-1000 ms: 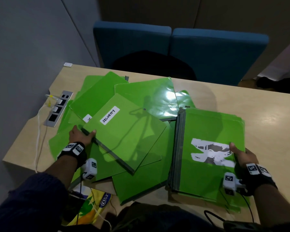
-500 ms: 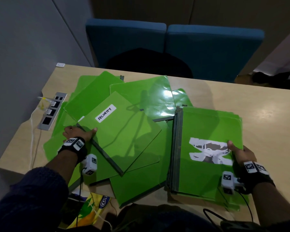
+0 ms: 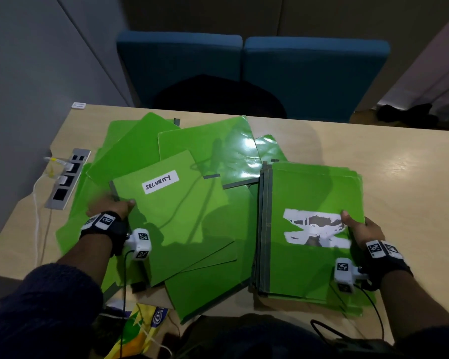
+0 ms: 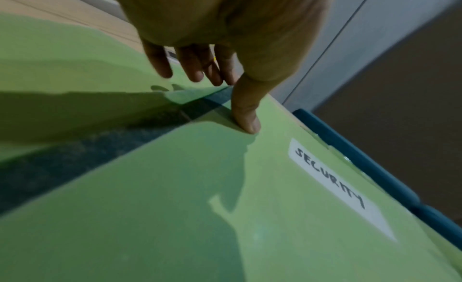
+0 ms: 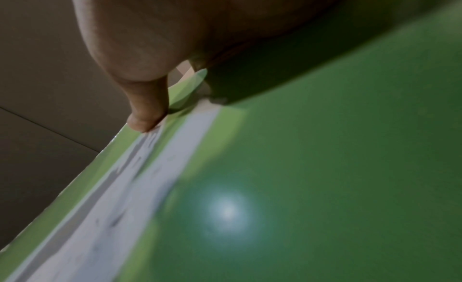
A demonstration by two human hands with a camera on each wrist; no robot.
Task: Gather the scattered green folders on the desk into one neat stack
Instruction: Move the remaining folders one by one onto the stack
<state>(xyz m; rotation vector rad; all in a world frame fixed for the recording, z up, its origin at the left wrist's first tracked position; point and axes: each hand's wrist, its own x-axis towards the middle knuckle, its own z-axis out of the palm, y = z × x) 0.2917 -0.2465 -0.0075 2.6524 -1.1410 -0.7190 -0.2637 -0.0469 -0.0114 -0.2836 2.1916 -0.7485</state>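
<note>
Your SECURITY folder (image 3: pixel 171 206) lies tilted atop the scattered green folders (image 3: pixel 213 151), left side of the bench (image 3: pixel 412 177). Your left hand (image 3: pixel 109 208) pinches its spine edge, thumb (image 4: pixel 246 116) on top. Your right hand (image 3: pixel 360 229) pinches the stack (image 3: pixel 314 193) by its right edge, thumb on the torn label (image 3: pixel 311 229).
</note>
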